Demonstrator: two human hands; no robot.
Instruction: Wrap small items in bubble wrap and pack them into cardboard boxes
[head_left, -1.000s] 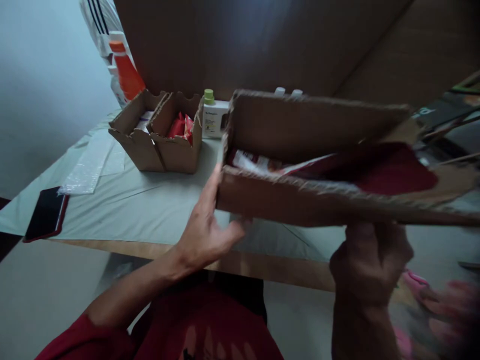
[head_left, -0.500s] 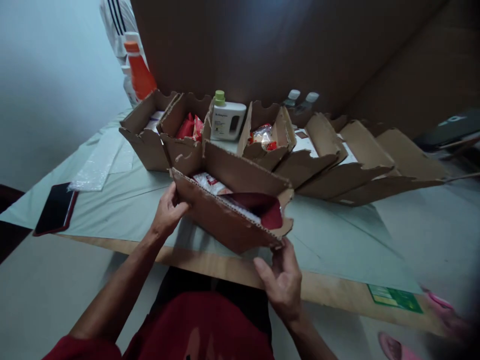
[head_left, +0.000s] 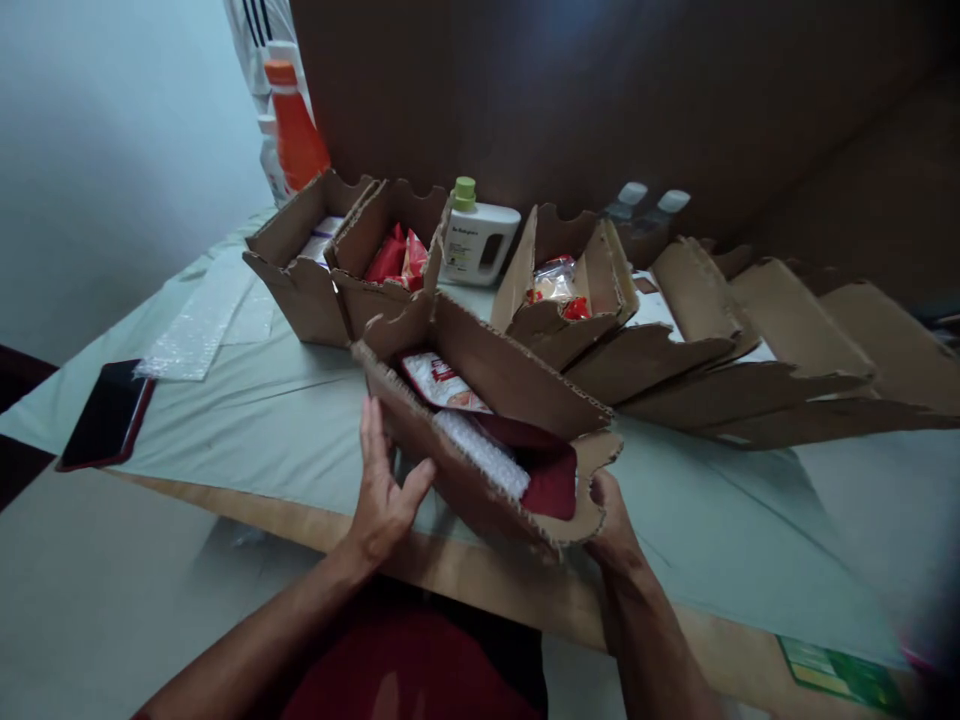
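An open-topped cardboard bin (head_left: 480,440) stands at a slant over the table's front, between my hands. Inside it are a white and red printed packet (head_left: 444,382), a roll of bubble wrap (head_left: 484,455) and a dark red piece that looks like cloth (head_left: 551,480). My left hand (head_left: 386,490) holds the bin's near side at the left, fingers long against the cardboard and thumb apart. At the right end, my right hand (head_left: 616,520) grips the bin; its fingers are partly hidden behind the cardboard.
Behind stands a row of cardboard bins (head_left: 664,365) with packets inside. A white jug (head_left: 480,245) with a green cap sits among them. An orange bottle (head_left: 298,135) is at the back left, two clear bottles (head_left: 628,203) further right. A phone (head_left: 107,415) and bubble wrap sheet (head_left: 191,325) lie left.
The bin has turned, its right end swinging nearer me, and more of its contents show. My left hand has shifted right along its side; my right hand has moved around its right end.
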